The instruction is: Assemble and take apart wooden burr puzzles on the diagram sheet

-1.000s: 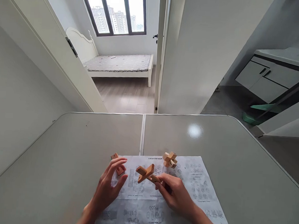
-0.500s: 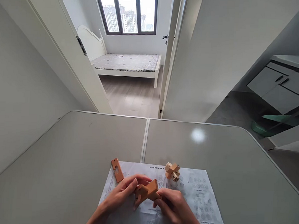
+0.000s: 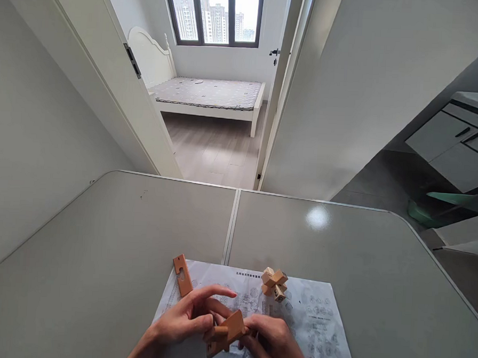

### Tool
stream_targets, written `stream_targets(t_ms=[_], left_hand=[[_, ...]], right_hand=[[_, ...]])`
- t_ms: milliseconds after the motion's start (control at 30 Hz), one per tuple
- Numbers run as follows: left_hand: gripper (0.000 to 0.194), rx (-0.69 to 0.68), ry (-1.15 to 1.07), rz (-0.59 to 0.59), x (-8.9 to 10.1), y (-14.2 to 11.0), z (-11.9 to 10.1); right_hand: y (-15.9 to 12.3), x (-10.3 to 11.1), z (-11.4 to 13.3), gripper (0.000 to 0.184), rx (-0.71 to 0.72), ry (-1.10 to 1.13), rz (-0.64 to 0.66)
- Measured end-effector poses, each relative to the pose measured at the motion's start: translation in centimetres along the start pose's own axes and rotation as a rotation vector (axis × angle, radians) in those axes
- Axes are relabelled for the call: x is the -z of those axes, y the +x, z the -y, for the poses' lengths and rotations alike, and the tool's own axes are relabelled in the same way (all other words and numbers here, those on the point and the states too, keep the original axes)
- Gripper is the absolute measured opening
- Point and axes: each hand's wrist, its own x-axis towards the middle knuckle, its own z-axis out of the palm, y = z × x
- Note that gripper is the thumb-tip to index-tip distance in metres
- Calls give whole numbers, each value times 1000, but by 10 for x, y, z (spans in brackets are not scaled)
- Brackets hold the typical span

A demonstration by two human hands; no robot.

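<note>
Interlocked brown wooden puzzle pieces point(image 3: 227, 330) are held between my two hands, low over a printed sheet point(image 3: 315, 332). My left hand point(image 3: 189, 318) grips their left side with thumb and fingers, its index finger stretched out above them. On the right side, my right hand point(image 3: 274, 338) pinches the end of a piece. Just beyond my left hand, a flat brown wooden piece with a cut-out slot point(image 3: 183, 275) lies on the sheet's left corner. An assembled light wooden burr puzzle point(image 3: 274, 284) rests at the sheet's far edge.
The sheet lies on a grey table point(image 3: 98, 257) with a metal seam point(image 3: 231, 226) down its middle. Past the table, a doorway opens on a bed point(image 3: 211, 95) under a window. A white cabinet point(image 3: 457, 137) and a green stool point(image 3: 425, 213) stand at the right.
The held puzzle pieces have come slightly nearer and tipped. My left index finger has lifted off and stretched out. The whole view has shifted and tilted a little.
</note>
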Motion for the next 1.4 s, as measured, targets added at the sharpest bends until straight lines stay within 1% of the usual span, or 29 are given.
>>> stream_targets(t_ms=[67,167,233,300,467,600,667,833,1000,1167,1400], left_hand=[[73,-2,-24,21,3,0,6],[78,-11,-80,107,2,0,9],[74,-14,-127,163,-1,0,8],[66,-18,-144,171,-5,0,6],[59,-11,-168,118,-10,1,6],[45,-16,-138,-32,-8,0,10],[42,-3,-107,-73,-7,0,12],[50,-26,-50,-98,-6,-2,15],[53,-64,-34,-120,-7,0,14],[46,-82,-29,-177,-9,4,10],[48,-82,-44,-190,-9,8,10]], right_hand=[[1,-1,3,30,16,-14,5],[1,-3,7,31,41,-22,-16],[0,-3,9,31,42,-30,-24],[-1,-3,9,30,34,-45,-11],[-6,-4,5,27,-8,-55,-5],[-8,-4,4,28,-35,-67,2],[-9,-4,5,31,-39,-74,2],[-9,-4,8,36,-41,-126,-9],[-10,-5,11,41,-48,-146,-30],[-12,-5,13,44,-62,-124,-63],[-12,-4,15,45,-75,-97,-82]])
